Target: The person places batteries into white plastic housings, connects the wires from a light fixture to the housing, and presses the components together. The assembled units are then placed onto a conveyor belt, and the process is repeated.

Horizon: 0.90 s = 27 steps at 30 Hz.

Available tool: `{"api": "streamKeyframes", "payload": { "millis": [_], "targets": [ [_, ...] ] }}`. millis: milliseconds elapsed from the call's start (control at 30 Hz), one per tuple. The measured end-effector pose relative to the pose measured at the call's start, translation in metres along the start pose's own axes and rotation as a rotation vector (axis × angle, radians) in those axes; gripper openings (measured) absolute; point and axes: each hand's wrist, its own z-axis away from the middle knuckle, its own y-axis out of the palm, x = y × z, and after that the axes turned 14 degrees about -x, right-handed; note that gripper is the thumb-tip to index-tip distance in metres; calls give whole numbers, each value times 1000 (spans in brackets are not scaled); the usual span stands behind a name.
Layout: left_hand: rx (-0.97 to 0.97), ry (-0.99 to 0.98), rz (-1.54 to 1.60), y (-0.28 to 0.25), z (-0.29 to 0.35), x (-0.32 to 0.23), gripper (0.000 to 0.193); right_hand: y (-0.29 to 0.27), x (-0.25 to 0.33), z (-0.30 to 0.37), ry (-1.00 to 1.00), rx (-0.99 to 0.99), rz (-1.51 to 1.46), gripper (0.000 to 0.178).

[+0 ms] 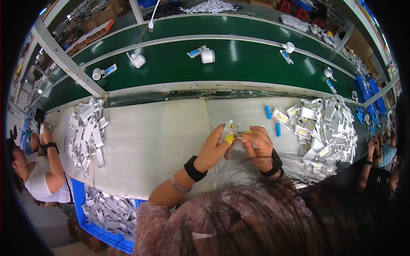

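My left hand (212, 150) is closed on a small white plastic housing (231, 126) with a yellowish patch, held above the pale work mat. Yellow wrapping covers the thumb. My right hand (260, 147) meets it from the other side, fingertips pinched at the housing's lower end; what lies in that pinch is too small to name. To the right of my hands lie two blue cylindrical cells (268, 112), one nearer me than the other. Beside them a heap of white housings with yellow panels (314, 132) spreads over the mat.
White plastic covers (87, 132) are piled at the left. Below them stands a blue bin (81, 213) of similar pieces. Beyond the mat (166, 136), a green conveyor (166, 72) carries several white round-headed units (208, 56). Co-workers sit at left (47, 175) and right.
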Motion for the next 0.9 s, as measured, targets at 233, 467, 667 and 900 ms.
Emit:
{"api": "streamKeyframes", "payload": {
  "millis": [233, 467, 667, 900],
  "targets": [
    [0, 57, -93, 0, 0, 6, 30, 5, 0, 0, -49, -39, 12, 15],
    [0, 140, -258, 4, 6, -6, 32, 2, 4, 5, -40, -64, 49, 17],
    [38, 115, -258, 4, 8, -5, 33, 3, 4, 2, -54, -70, 27, 17],
    [49, 206, -237, 4, 8, 0, 28, 4, 2, 1, -72, -85, 29, 18]
  ]
}}
